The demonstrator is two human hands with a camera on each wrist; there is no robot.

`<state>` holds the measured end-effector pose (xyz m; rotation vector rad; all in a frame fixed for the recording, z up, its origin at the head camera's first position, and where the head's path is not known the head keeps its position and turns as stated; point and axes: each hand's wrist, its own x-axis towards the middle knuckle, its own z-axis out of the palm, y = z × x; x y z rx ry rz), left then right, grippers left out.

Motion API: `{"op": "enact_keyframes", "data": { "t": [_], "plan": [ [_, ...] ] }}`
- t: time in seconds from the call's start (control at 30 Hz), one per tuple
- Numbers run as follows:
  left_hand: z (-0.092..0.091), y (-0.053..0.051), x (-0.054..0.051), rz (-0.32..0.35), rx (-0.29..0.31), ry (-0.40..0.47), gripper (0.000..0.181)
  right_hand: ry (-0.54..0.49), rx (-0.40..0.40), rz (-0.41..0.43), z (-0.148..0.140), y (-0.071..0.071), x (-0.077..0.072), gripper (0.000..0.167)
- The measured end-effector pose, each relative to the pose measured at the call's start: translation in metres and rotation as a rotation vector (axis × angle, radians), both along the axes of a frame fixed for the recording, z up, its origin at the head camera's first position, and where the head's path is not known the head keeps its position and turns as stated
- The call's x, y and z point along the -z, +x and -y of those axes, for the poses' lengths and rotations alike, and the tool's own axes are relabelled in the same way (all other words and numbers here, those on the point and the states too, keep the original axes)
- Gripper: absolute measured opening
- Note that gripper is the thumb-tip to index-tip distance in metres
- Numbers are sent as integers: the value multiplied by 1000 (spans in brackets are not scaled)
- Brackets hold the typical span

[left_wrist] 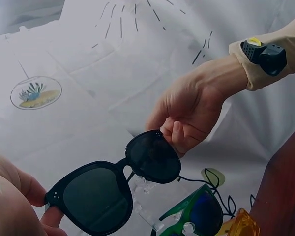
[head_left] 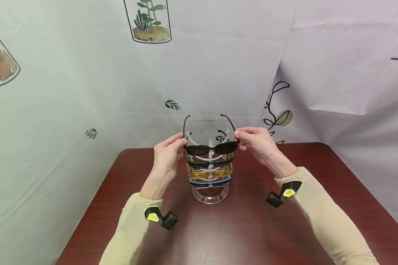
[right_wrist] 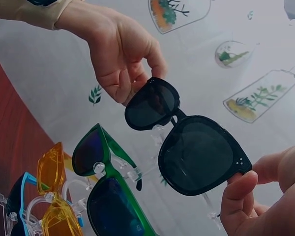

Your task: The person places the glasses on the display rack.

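Observation:
Black sunglasses [head_left: 226, 148] with dark lenses are held by both hands at the top of a clear display stand [head_left: 209, 200]. My left hand [head_left: 166, 156] pinches one hinge corner between thumb and fingers, and my right hand [head_left: 257, 144] pinches the other. The arms of the sunglasses point back toward the wall. Below them on the stand sit green-framed sunglasses [right_wrist: 119, 196], yellow glasses [right_wrist: 51, 169] and blue-framed glasses [right_wrist: 20, 196]. In the wrist views the black pair sits close to the stand's top; whether it rests on it, I cannot tell.
The stand is on a dark red-brown table [head_left: 205, 235]. A pale cloth backdrop [head_left: 219, 66] with plant drawings hangs behind and at the sides. Small black cameras are strapped to both sleeves [head_left: 132, 217].

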<state>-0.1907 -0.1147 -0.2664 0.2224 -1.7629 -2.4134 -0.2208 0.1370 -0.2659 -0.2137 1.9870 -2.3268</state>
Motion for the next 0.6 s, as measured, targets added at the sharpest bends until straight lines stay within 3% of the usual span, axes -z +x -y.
{"op": "enact_keyframes", "data": {
  "t": [0.6],
  "plan": [
    [1,-4,8,30,-17,-38,39,19,14,28,1,-4,7,17]
  ]
}}
